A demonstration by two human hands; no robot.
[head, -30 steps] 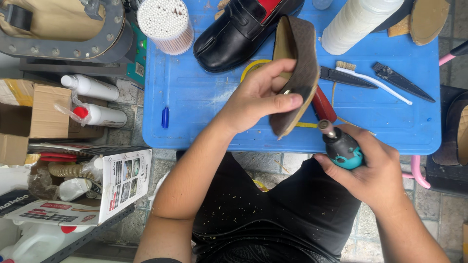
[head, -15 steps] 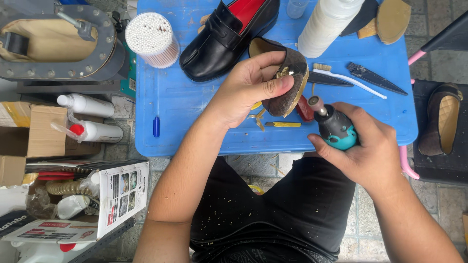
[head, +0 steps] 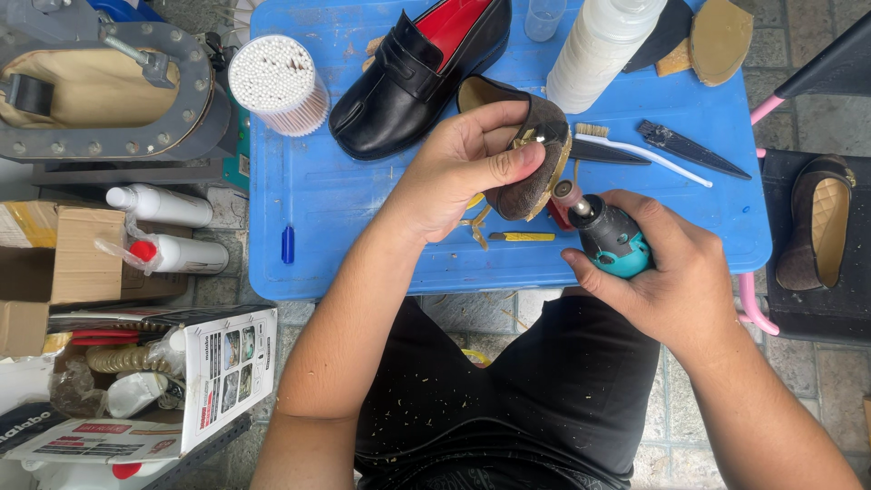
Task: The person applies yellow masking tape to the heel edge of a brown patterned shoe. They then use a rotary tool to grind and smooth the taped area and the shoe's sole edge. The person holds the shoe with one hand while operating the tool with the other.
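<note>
Two hands work above the blue surface (head: pixel 363 209). Our left hand (head: pixel 463 168) is closed around a brown shoe (head: pixel 522 168), thumb pressed across its side and fingers wrapped behind, holding it tilted just over the surface with its edge turned toward the tool. Our right hand (head: pixel 676 277) is wrapped firmly around a teal and black rotary tool (head: pixel 606 234), whose small sanding tip (head: pixel 567 192) sits at or just beside the yellowish edge of the shoe's sole; whether it touches we cannot tell. To do this step well, we judge that the shoe should stay braced by the thumb, the tip should meet the edge lightly and at a shallow angle, and the fingers should be kept clear of the spinning head. On the surface behind the shoe lie a black loafer with red lining (head: pixel 417 68), a white-handled brush (head: pixel 635 145), a dark blade (head: pixel 694 150) and a yellow strip (head: pixel 520 237). For containers: a round tub (head: pixel 277 86) stands packed with white cotton swabs, a tall white bottle (head: pixel 599 45) stands near the loafer with contents hidden, and two white bottles (head: pixel 163 227) lie beside a cardboard box (head: pixel 54 263) off the surface at left.
</note>
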